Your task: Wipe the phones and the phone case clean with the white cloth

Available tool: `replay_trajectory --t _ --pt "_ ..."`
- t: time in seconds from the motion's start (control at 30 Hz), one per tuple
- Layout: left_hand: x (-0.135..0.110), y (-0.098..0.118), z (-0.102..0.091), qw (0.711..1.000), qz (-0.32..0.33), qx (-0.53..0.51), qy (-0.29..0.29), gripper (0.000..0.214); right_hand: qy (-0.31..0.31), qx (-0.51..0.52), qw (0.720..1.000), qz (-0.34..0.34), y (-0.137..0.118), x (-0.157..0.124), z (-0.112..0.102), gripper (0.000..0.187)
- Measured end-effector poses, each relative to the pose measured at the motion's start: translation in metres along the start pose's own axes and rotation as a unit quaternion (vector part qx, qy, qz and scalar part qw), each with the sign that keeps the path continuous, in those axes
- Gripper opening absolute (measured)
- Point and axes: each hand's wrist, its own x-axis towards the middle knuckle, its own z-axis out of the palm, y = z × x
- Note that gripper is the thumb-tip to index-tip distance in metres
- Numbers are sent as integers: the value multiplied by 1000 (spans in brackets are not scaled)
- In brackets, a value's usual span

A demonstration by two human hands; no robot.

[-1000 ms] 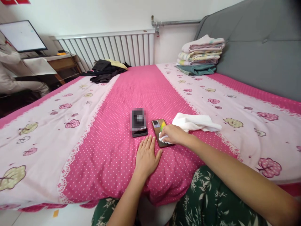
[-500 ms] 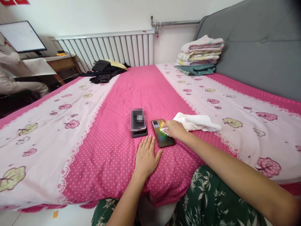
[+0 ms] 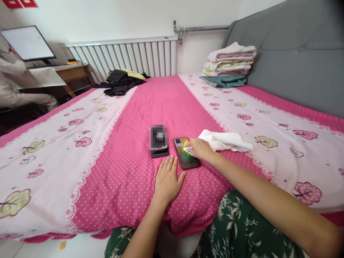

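One smartphone (image 3: pixel 190 160), rectangular, in a glossy brown-gold case with a rainbow sheen: lies back up, camera block at its far left corner. I take it as my landmark.

One right hand (image 3: pixel 199 148), bare: reaches over the phone's right edge, fingers pinched narrow on a small bunched white cloth (image 3: pixel 189 151), which I see against the phone's back.

One left hand (image 3: pixel 168 179), bare: palm down and extended flat, just left of the phone and on its near side, fingertips close to the case.

One dark rectangular object (image 3: pixel 160 154), black at its near end: left of the phone, apart from it. Its far part is pixelated on my screen; perhaps a stack of flat items, though I cannot be sure.

One crumpled white fabric towel (image 3: pixel 224 140): right of the phone, just past the right hand.

One bedspread (image 3: pixel 161 104), pink with white dots, flanked by pale tree-printed panels: beneath the phone.

One heap of black garments (image 3: pixel 119 83): well beyond the phone, leftward.

One stack of folded pastel fabrics (image 3: pixel 228 66), teal cloth lowest: well beyond the phone, rightward.

One white ribbed radiator (image 3: pixel 150 57): at the wall, beyond the phone.

One flat black-framed monitor (image 3: pixel 28 43): far beyond the phone, leftward.
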Motion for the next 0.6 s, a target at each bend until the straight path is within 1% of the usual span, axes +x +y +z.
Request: replay_trajectory --t 0.4,0.6 --pt "0 0 -2 1000 -4 0 -12 60 5 6 1000 -4 1 0 1 25" --pt "0 0 -1 1000 -2 -1 -7 60 6 7 1000 -7 2 1 2 25"
